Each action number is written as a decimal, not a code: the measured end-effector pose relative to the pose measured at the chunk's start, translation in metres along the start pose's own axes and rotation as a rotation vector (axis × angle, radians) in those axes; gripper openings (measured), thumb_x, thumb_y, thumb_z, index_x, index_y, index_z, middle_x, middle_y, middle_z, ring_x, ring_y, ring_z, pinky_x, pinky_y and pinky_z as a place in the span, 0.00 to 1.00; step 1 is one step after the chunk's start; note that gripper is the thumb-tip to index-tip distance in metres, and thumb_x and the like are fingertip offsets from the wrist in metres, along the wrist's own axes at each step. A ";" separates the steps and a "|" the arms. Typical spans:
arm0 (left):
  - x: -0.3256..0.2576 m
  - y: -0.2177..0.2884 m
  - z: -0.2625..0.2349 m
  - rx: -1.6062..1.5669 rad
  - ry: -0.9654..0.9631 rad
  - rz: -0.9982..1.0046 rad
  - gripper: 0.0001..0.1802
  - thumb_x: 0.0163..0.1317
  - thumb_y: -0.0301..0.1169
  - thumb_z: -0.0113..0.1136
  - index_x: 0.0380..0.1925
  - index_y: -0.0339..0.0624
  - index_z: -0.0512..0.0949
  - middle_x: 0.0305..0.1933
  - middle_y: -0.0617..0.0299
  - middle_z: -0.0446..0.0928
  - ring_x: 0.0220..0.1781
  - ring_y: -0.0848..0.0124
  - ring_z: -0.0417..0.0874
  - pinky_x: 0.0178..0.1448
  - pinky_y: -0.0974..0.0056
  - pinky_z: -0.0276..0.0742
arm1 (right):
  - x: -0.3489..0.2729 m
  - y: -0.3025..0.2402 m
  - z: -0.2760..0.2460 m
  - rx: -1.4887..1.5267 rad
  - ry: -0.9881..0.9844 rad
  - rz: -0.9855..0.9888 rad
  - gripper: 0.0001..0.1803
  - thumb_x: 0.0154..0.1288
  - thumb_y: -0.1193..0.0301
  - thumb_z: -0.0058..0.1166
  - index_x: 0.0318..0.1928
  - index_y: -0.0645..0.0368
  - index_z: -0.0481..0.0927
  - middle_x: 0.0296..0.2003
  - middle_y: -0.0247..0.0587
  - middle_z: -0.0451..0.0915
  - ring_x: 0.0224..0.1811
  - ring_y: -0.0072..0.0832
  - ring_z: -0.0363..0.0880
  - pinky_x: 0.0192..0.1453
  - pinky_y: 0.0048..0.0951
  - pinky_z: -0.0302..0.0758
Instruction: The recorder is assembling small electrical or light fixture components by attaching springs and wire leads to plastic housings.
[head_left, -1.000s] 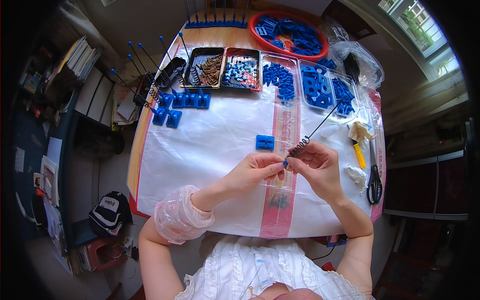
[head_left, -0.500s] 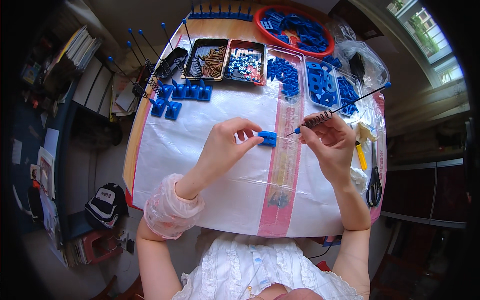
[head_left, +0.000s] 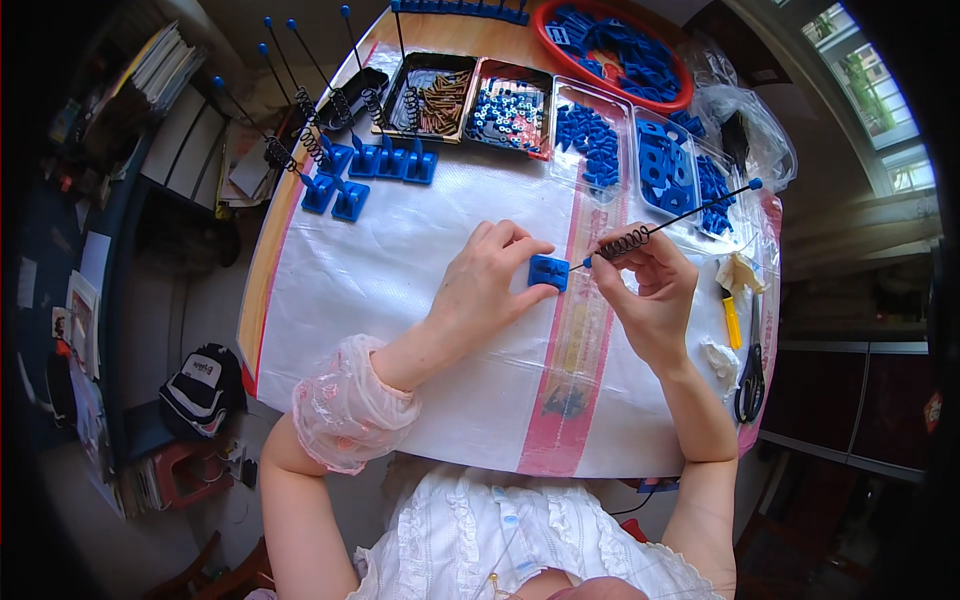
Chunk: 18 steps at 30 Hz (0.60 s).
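Note:
My left hand (head_left: 482, 280) pinches a small blue square plastic base (head_left: 549, 273) by its left side, thumb and fingers against its edges. In my right hand (head_left: 652, 300) is a thin black rod with a coil spring (head_left: 624, 243), held between thumb and fingers. The rod slants up to the right and ends in a blue ball. Its lower end, with a small blue collar, points at the base's right side; whether the tip touches or enters the base I cannot tell. Similar bases with sprung rods (head_left: 392, 164) stand at the far left.
Along the back stand a tray of screws (head_left: 447, 103), a tray of nuts (head_left: 508, 113), clear boxes of small blue parts (head_left: 590, 135) and blue plates (head_left: 662, 165), and a red basin (head_left: 690, 85). Scissors (head_left: 749, 390) and a yellow-handled tool (head_left: 732, 320) lie at the right.
My hands have come closer together. The rod's lower end has moved left to the base, which has turned slightly in my left fingers. The whole view has shifted a little.

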<state>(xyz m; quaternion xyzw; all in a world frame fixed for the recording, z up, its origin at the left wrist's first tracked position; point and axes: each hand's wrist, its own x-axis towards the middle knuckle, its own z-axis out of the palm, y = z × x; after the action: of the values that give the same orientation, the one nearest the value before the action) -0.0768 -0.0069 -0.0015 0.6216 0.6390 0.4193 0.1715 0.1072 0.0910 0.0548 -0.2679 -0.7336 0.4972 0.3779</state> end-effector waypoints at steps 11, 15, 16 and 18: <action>0.001 -0.002 0.004 0.018 0.000 -0.048 0.18 0.54 0.32 0.79 0.46 0.47 0.89 0.46 0.60 0.81 0.52 0.60 0.80 0.57 0.57 0.79 | 0.001 0.006 0.001 0.009 -0.019 -0.007 0.10 0.62 0.85 0.67 0.44 0.68 0.83 0.37 0.35 0.86 0.40 0.18 0.87 0.48 0.21 0.81; 0.001 -0.002 0.004 0.018 0.007 -0.043 0.18 0.54 0.32 0.79 0.46 0.47 0.90 0.45 0.60 0.81 0.52 0.61 0.80 0.56 0.57 0.79 | 0.002 0.005 0.003 0.009 -0.024 -0.003 0.10 0.62 0.85 0.67 0.44 0.68 0.83 0.37 0.35 0.86 0.40 0.18 0.86 0.47 0.21 0.81; 0.001 -0.002 0.005 0.013 0.007 -0.046 0.18 0.54 0.32 0.79 0.46 0.47 0.90 0.45 0.60 0.81 0.52 0.61 0.80 0.56 0.57 0.79 | 0.002 0.005 0.003 0.009 -0.028 -0.002 0.10 0.62 0.85 0.67 0.44 0.68 0.83 0.37 0.35 0.86 0.40 0.18 0.86 0.47 0.21 0.81; 0.001 -0.003 0.005 0.008 0.007 -0.051 0.18 0.54 0.33 0.79 0.46 0.47 0.89 0.45 0.60 0.81 0.52 0.61 0.80 0.57 0.58 0.79 | 0.001 0.006 0.003 0.008 -0.030 0.003 0.10 0.62 0.85 0.67 0.44 0.68 0.83 0.38 0.35 0.86 0.40 0.18 0.86 0.47 0.21 0.81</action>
<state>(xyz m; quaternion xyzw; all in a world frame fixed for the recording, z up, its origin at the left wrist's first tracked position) -0.0749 -0.0042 -0.0062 0.6041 0.6572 0.4144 0.1773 0.1039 0.0927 0.0488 -0.2600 -0.7369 0.5045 0.3673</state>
